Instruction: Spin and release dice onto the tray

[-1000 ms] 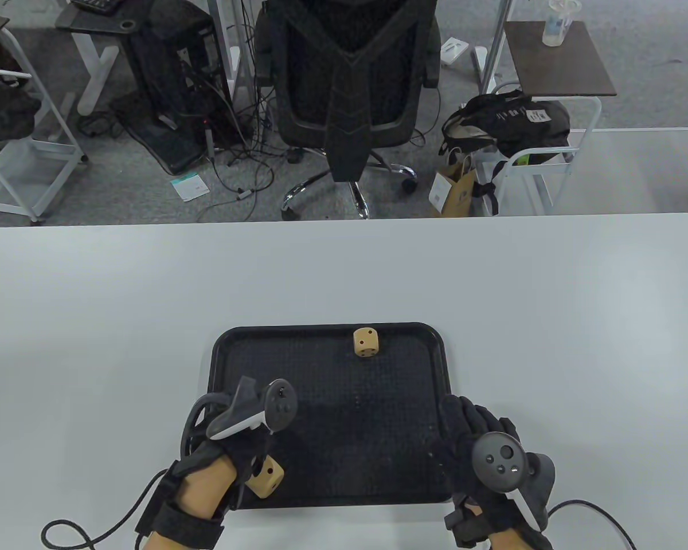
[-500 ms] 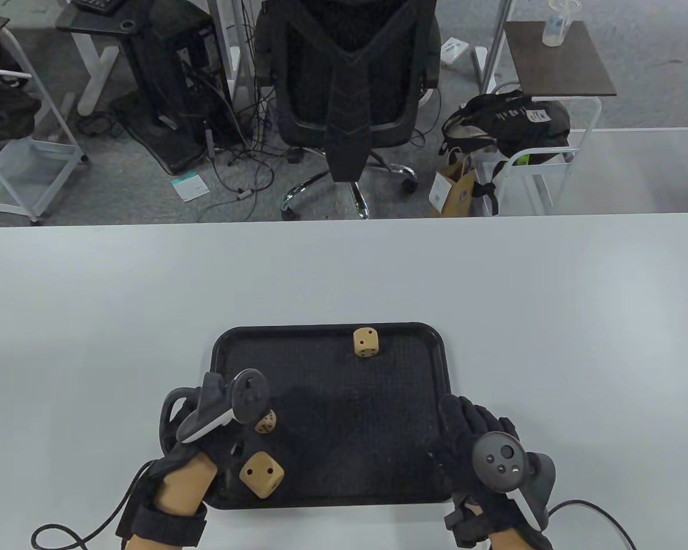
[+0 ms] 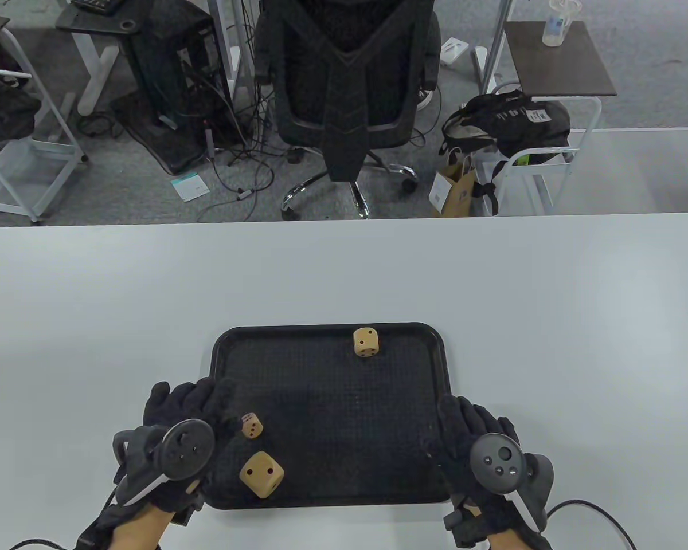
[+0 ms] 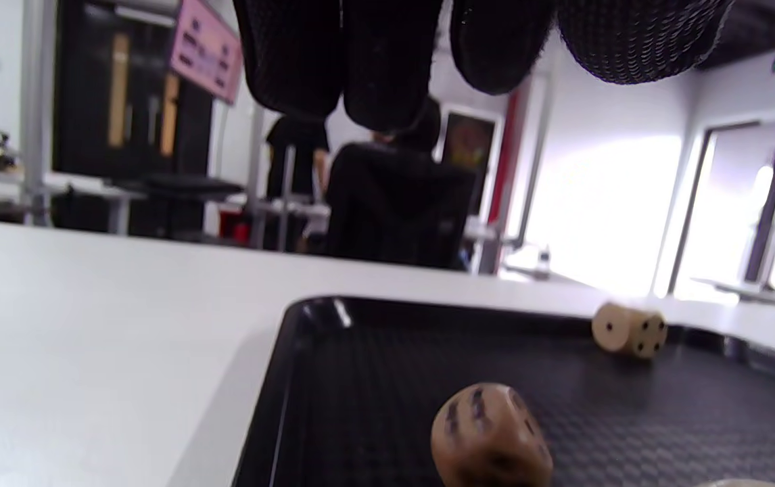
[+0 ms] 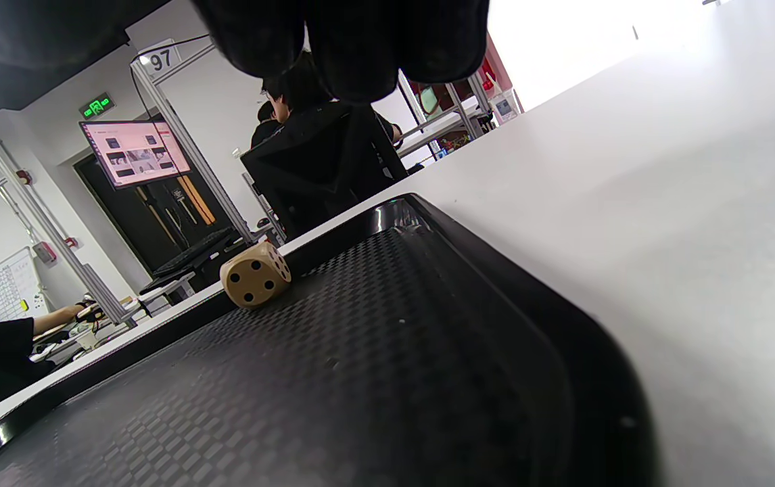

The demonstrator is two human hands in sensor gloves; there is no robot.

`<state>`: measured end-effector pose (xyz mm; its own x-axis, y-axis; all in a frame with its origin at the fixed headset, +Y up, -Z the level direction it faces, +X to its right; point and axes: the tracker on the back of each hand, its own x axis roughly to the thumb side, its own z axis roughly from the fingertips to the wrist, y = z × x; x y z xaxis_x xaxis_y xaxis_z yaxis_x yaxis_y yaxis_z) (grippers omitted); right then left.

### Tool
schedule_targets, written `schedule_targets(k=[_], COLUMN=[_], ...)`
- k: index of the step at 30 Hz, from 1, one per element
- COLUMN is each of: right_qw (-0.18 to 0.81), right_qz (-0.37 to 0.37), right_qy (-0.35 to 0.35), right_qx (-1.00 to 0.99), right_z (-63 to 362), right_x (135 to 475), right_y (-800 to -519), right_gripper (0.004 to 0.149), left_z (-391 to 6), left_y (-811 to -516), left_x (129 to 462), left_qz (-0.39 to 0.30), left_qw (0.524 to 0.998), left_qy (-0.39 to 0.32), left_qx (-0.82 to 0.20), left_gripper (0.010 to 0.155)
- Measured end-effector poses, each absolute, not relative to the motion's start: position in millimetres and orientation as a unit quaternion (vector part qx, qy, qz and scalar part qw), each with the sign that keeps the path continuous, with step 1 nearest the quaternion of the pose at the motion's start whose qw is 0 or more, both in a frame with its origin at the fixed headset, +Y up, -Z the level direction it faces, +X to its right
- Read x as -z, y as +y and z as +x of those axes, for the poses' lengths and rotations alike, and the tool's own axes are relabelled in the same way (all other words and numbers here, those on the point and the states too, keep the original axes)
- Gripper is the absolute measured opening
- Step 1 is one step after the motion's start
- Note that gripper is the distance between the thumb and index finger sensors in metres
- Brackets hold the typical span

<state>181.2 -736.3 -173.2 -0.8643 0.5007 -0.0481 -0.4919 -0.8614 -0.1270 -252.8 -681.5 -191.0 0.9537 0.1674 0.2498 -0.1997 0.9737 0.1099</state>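
We log three tan wooden dice on the black textured plastic tray (image 3: 229,344), which sits on the white table (image 3: 92,298). Taking the tray as a clock face in the table view: the small die (image 3: 251,425) lies near 8 o'clock, blurred in the left wrist view (image 4: 491,437), so we judge it may not have settled. The large die (image 3: 261,473) rests toward 7 o'clock, just beside the near rim. The far die (image 3: 366,342) sits near 12 o'clock, close to the far rim, and reads four pips on its side in the right wrist view (image 5: 255,274).

Left hand (image 3: 186,418): fingers (image 3: 206,395) straight and relaxed, holding nothing, lying over the tray's left rim at 9 o'clock, just beside the small die but apart from it. Our reading: an after-release posture, out of the dice's path.

Right hand (image 3: 476,441): fingers extended, flat on the tray's right rim near 4 o'clock, holding nothing. We judge it steadies the tray against sliding.

Against half a second ago: the left hand has rolled palm-down and shifted left; the small die has moved slightly left and shows a different face. Large die, far die and right hand unchanged. One second ago the small die was not visible.
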Motion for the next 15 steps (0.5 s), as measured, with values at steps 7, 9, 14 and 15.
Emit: schedule_targets(k=[7,9,14,15], right_qw=[0.256,0.256,0.257,0.256], right_qz=[-0.038,-0.039,-0.036,-0.036], right_qy=[-0.061,-0.063,-0.065,-0.064], right_qx=[-0.964,-0.964,-0.964,-0.964], right_z=[181,181,180,180], right_x=[173,172,172,172], right_y=[-736,-735,-735,-736], right_gripper=[0.075,0.075,0.075,0.075], left_z=[-278,-287,-293,-293], left_y=[-683,-688,-703,-705], left_x=[181,181,180,180], left_qz=[0.106,0.112,0.095,0.092], left_qw=[0.983,0.982,0.983,0.983], left_qy=[-0.097,-0.085,-0.074,-0.076], left_qx=[-0.111,-0.126,-0.138,-0.138], left_gripper=[0.066,0.066,0.067,0.067])
